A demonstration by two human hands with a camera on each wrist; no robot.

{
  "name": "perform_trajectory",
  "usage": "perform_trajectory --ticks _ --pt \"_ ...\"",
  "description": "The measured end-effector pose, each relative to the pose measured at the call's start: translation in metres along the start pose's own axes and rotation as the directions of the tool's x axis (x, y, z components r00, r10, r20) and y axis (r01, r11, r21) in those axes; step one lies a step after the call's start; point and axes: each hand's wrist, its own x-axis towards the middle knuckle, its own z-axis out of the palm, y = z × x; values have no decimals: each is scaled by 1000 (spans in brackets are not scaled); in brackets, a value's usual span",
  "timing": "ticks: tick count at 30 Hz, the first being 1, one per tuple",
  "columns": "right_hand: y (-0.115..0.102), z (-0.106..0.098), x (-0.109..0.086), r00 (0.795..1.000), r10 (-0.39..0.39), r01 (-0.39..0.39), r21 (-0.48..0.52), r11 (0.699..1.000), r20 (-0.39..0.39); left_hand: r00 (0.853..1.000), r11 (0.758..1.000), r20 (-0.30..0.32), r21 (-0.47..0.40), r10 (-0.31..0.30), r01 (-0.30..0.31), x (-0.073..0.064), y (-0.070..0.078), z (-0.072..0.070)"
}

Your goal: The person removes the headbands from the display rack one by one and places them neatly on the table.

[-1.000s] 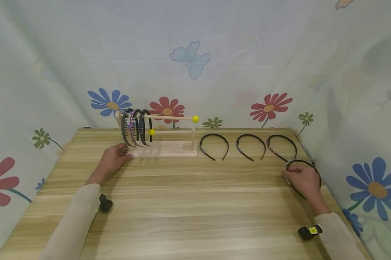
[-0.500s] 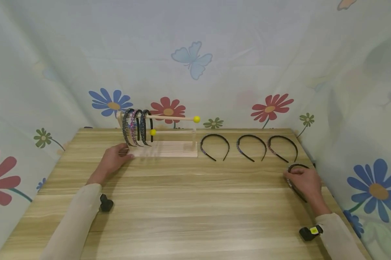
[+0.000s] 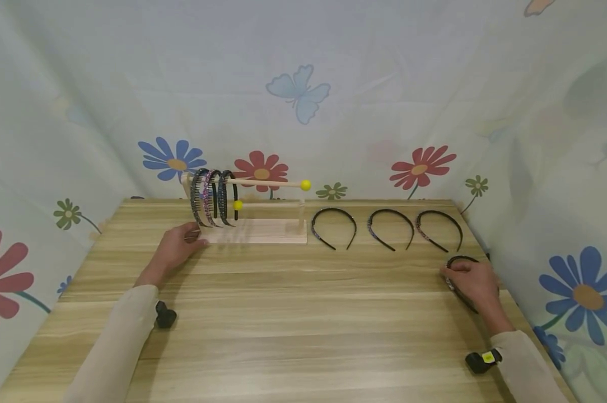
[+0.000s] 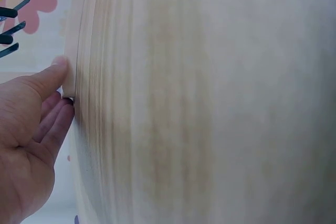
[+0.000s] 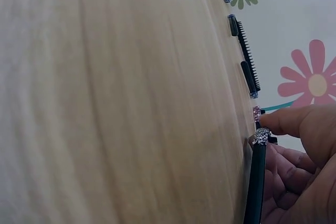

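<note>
At the far right of the table, my right hand (image 3: 475,282) holds a black headband (image 5: 255,182) with silvery beading, thumb and fingers on its beaded side. The palm covers part of that headband in the head view. On the left, my left hand (image 3: 172,249) grips the near left end of a wooden stand (image 3: 270,232), thumb on top of its base in the left wrist view. Three headbands hang at the left of the stand: a dark toothed headband (image 3: 195,204), a pink-beaded headband (image 3: 207,208) and a dark blue headband (image 3: 222,201).
Between stand and right hand, a row of black headbands lies on the table (image 3: 303,319): a left headband (image 3: 332,209), a middle headband (image 3: 390,210) and a right headband (image 3: 440,212). Yellow balls tip the upper rod (image 3: 306,184) and lower rod (image 3: 238,205). Flowered cloth (image 3: 364,112) hangs behind.
The headband in my right hand has come down flatter toward the table, more of it now behind the hand. My left hand keeps its place at the stand.
</note>
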Motion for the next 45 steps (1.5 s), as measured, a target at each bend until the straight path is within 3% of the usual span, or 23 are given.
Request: perform_trajectory --ticks 14,22,28,34,45 --pt "-2 -4 -3 1000 5 -5 18 1000 26 1000 1000 7 7 -16 16 -2 -2 0" --pt "-11 -15 -5 997 15 -21 87 996 69 1000 1000 11 14 -22 22 -4 0 0" --pt "-28 -23 -6 992 -123 124 66 990 -11 1000 1000 4 17 -18 18 -4 2 0" --pt "-61 -23 -10 968 -236 245 116 963 -86 1000 1000 -2 2 -9 9 -2 1 1" --pt "-122 -10 -9 918 -364 393 234 889 -158 1000 1000 -10 14 -2 2 -1 0 1"
